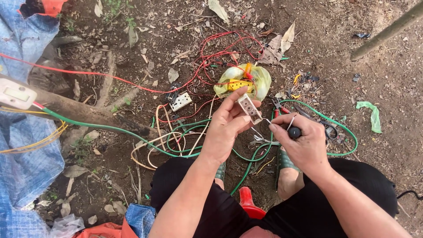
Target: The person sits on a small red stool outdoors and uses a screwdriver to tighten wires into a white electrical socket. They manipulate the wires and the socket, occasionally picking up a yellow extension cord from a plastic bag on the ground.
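Socket [249, 108] pinched in left fingers [233, 103], screwdriver [288, 131] in right fingers [282, 130].

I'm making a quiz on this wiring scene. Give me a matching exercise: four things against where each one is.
Things:
1. small white socket box
2. screwdriver
3. yellow plastic bag
4. white wall socket

Places:
A. on the dirt, beyond the hands
B. in the left hand
C. on the ground among red wires
D. in the right hand

Pairs: 1-B, 2-D, 3-A, 4-C
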